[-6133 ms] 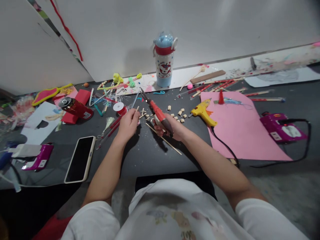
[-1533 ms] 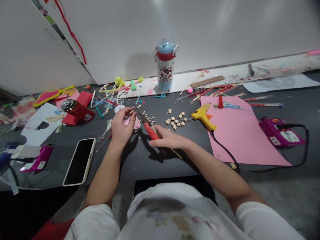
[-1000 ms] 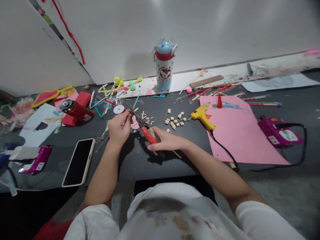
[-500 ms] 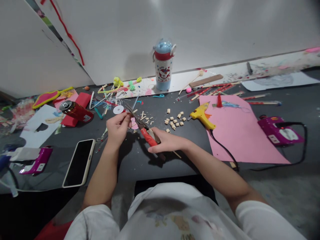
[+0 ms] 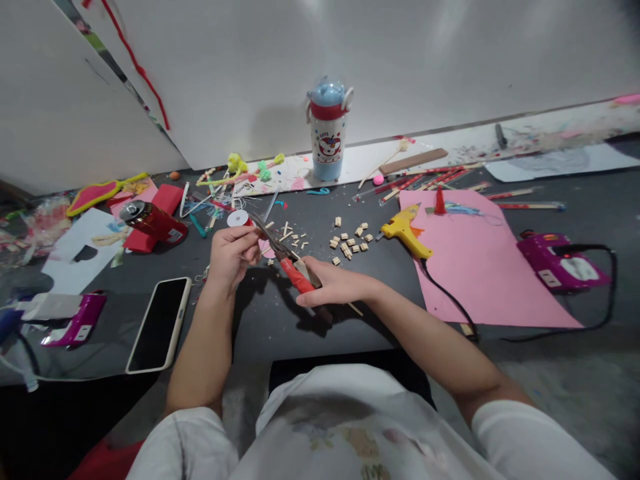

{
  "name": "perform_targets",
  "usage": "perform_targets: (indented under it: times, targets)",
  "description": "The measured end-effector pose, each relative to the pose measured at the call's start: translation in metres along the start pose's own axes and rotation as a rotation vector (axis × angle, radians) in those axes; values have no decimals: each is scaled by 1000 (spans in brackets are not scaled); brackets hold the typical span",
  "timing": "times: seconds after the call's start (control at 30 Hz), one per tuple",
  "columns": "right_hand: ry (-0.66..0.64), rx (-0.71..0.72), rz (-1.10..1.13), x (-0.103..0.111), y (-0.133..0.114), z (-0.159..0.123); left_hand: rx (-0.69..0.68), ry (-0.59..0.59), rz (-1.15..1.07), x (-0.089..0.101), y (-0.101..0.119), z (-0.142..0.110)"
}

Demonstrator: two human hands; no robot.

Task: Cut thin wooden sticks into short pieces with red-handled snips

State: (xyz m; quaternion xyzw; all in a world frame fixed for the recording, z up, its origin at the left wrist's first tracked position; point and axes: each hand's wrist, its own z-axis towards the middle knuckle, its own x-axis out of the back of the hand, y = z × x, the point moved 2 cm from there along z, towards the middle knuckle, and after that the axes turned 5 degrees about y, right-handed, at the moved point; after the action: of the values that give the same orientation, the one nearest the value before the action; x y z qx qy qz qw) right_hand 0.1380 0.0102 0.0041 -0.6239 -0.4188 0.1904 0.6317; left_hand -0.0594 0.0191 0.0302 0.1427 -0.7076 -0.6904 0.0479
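Observation:
My right hand grips the red handles of a pair of cutters, whose dark jaws point up and left toward my left hand. My left hand is closed in a pinch at the jaw tips; what it pinches is too small to name. Both hands hover over the dark table. Small cut wooden pieces lie scattered just beyond the cutters, and a thin wooden stick pokes out from under my right hand.
A phone lies left of my left arm. A red can, a white tape roll, a yellow glue gun on pink paper, a purple device and a blue bottle surround the hands.
My right hand has lowered the cutters toward the table and swung the jaws left. My left hand has drawn back slightly toward me, its pinch staying at the jaw tips.

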Motion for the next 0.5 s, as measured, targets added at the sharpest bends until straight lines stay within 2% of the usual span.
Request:
perform_targets:
  times: [0.2, 0.3, 0.4, 0.5]
  targets:
    - [35, 50, 40, -1, 1, 0, -24, -2, -2, 0, -4, 2]
    - [22, 79, 49, -1, 0, 1, -78, -1, 42, 3, -8, 5]
    - [-12, 81, 112, -2, -1, 1, -195, 9, 147, 5, -13, 7]
    - [-32, 45, 209, -4, -1, 1, -379, 63, 371, 6, -13, 6]
